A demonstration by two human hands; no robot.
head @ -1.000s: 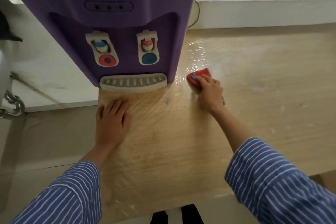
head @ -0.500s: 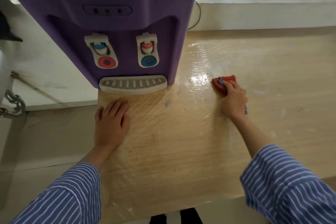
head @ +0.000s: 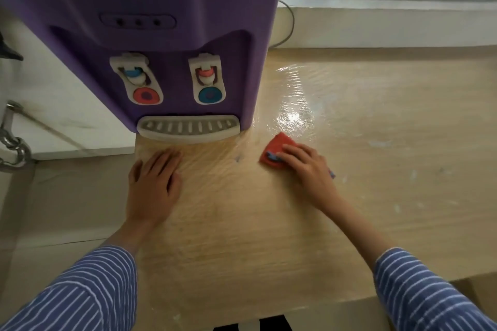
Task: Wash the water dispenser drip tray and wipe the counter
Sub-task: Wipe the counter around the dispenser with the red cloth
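Observation:
A purple water dispenser (head: 172,21) stands at the back left of a light wooden counter (head: 269,223) covered in clear film. Its grey slotted drip tray (head: 188,128) sits in place at the dispenser's foot. My right hand (head: 306,166) presses a red cloth with a blue edge (head: 277,150) flat on the counter, just right of the tray. My left hand (head: 154,183) lies flat on the counter, palm down and fingers apart, right in front of the tray and holding nothing.
A wet glossy patch (head: 295,115) shines on the counter beside the dispenser. A white cable (head: 287,24) runs behind it along the wall. A metal pipe (head: 13,148) hangs at the far left, beyond the counter's left edge. White specks dot the right side.
My right hand with the red cloth has swept back left and toward me, after moving right half a second ago. My left hand has stayed put.

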